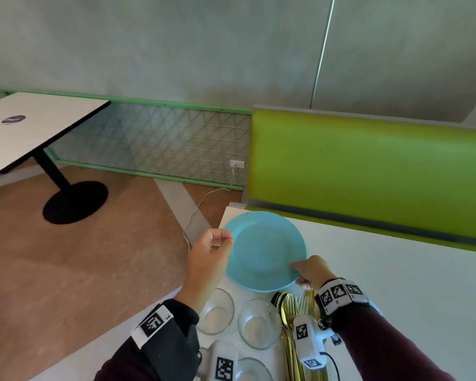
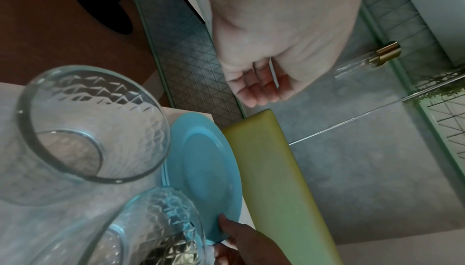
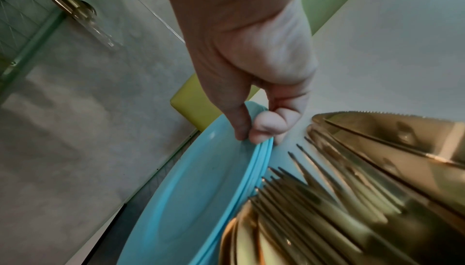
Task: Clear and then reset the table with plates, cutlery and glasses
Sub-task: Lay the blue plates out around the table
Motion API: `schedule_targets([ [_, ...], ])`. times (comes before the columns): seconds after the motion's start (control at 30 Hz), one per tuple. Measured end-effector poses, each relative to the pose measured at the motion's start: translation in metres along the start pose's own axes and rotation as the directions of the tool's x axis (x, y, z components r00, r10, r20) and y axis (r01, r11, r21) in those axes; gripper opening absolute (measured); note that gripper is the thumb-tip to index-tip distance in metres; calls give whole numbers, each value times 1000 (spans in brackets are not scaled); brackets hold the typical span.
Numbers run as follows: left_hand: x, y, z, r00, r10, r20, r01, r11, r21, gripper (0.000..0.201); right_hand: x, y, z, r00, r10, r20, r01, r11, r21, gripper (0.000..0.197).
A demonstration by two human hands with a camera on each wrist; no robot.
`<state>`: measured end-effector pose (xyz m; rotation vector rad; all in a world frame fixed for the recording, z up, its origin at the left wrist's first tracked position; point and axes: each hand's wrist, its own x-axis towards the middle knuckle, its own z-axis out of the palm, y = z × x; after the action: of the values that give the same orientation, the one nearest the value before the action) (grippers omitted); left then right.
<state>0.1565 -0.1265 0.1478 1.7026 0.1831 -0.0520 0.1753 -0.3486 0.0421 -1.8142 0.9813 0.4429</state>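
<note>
A stack of light blue plates [image 1: 264,248] [image 2: 206,160] [image 3: 201,179] sits at the far left corner of the white table [image 1: 396,284]. My right hand [image 1: 302,273] [image 3: 256,128] pinches the stack's near right rim, thumb on top and fingers under the edge. My left hand [image 1: 217,243] [image 2: 256,88] hovers by the left rim with loosely curled fingers and holds nothing. Clear patterned glasses [image 1: 216,312] [image 2: 88,126] stand just in front of the plates. Beside them, under my right wrist, lies the gold cutlery [image 1: 294,312] [image 3: 352,189].
A green padded bench back [image 1: 368,166] runs along the table's far side. To the left the table edge drops to a brown floor with a white cable [image 1: 195,213]. Another white table [image 1: 33,125] on a black pedestal stands at far left.
</note>
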Motion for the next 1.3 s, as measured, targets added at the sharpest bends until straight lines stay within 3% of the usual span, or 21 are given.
schedule_targets([
  [0.4,-12,4,-15,999,-20,-26,20,1000,6,22,-21,-23,-10,989,-150,2,144,949,280,32],
  [0.57,-26,12,-24,1000,-7,5,7,1000,-17,20,-53,-26,-27,967,-224,-118,248,930,272,33],
  [0.77,-50,33,-25,996,3,86,9,991,-135,7,-122,-22,-76,908,-350,-232,419,790,448,31],
  [0.83,-60,43,-20,990,3,141,22,984,-175,16,-158,-15,-97,882,-396,-255,471,716,516,29],
  [0.93,-83,66,-6,958,4,285,67,969,-237,23,-218,3,-125,846,-453,-281,527,631,569,22],
  [1.07,-129,86,18,848,22,530,231,884,-406,49,-289,42,-146,831,-444,-335,552,589,589,19],
  [1.2,-177,89,43,807,-7,591,391,756,-525,47,-333,94,-156,846,-348,-404,533,577,620,20],
  [1.3,-212,92,62,789,-57,612,437,752,-494,41,-353,132,-165,848,-270,-457,523,567,636,20],
])
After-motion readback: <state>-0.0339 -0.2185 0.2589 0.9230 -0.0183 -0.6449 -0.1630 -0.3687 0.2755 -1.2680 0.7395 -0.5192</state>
